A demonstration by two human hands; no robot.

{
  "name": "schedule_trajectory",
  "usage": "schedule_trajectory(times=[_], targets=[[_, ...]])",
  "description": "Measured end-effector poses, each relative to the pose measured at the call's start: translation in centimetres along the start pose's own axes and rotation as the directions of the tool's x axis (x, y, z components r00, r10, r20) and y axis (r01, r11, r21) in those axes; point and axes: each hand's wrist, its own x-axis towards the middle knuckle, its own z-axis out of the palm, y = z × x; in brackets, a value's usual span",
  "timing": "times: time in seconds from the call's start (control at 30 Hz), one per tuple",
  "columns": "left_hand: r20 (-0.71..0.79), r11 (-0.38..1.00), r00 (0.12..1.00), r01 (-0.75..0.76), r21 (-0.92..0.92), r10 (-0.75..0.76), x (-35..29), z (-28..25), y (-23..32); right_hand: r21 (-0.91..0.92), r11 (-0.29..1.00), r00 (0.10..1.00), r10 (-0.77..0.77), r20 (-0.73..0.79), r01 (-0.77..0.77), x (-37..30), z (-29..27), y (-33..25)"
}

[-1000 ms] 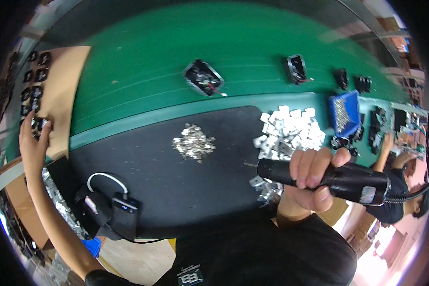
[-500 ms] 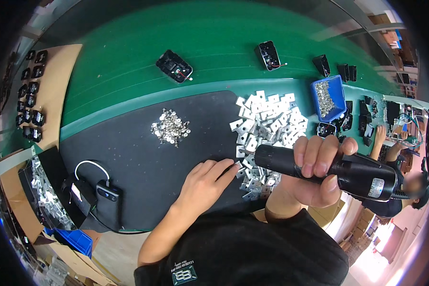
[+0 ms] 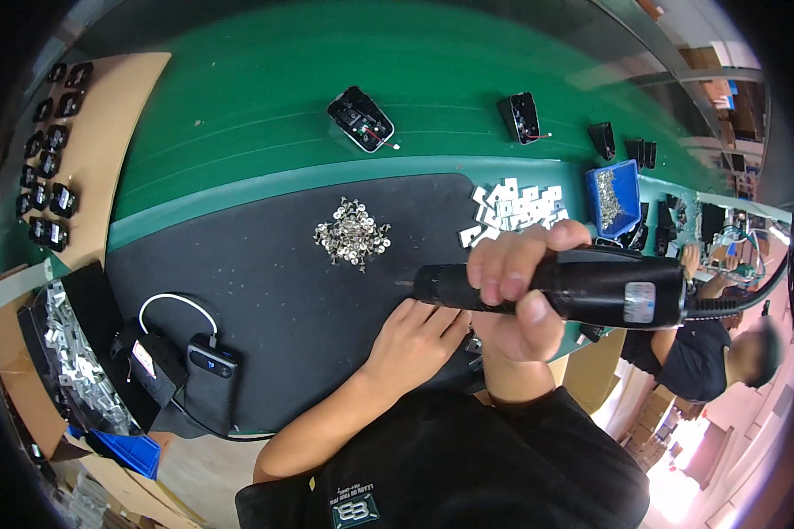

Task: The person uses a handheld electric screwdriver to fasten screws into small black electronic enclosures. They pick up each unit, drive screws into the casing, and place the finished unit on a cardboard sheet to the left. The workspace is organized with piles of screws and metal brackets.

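Observation:
My right hand is wrapped round a black electric screwdriver, held level with its thin bit pointing left. Just below its front end is my left hand, fingers bent and close together. The screwdriver hides its fingertips, so whatever they hold cannot be made out. Ahead and left of the bit, a heap of silvery screws lies on the black mat. A pile of flat metal brackets with holes shows beyond the screwdriver, partly covered by it and my right hand.
A blue bin of small metal parts stands at the right. Black housings with wires sit on the green surface. A power bank with a cable lies at left, near a box of brackets. Another person works at far right.
The screwdriver and my right hand have shifted left, across the left hand's fingertips. My left hand has come away from the bracket pile. The view has turned slightly.

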Motion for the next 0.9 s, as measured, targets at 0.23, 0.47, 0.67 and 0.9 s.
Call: schedule_trajectory(times=[0.23, 0.47, 0.67, 0.9], targets=[[0.025, 1.0, 1.0, 0.016, -0.004, -0.016, -3.9, -3.5, -0.9, -0.077, 0.997, 0.997, 0.028, 0.069, -0.023, 0.6, 2.0, 2.9], [-0.026, 0.949, 0.951, 0.308, 0.06, -0.307, -5.8, -6.2, -0.6, -0.096, 0.995, 0.998, 0.04, 0.044, -0.036, 0.0, 2.3, 3.3], [0.043, 0.918, 0.917, 0.395, 0.035, -0.396, -4.6, -6.9, -0.3, -0.042, 0.999, 1.0, 0.012, 0.016, -0.012, 0.3, 2.1, 1.3], [-0.008, 0.854, 0.854, 0.519, -0.031, -0.52, -3.4, -8.0, -1.3, 0.023, 1.0, 1.0, -0.01, -0.03, 0.011, 1.0, 0.7, 0.5]])
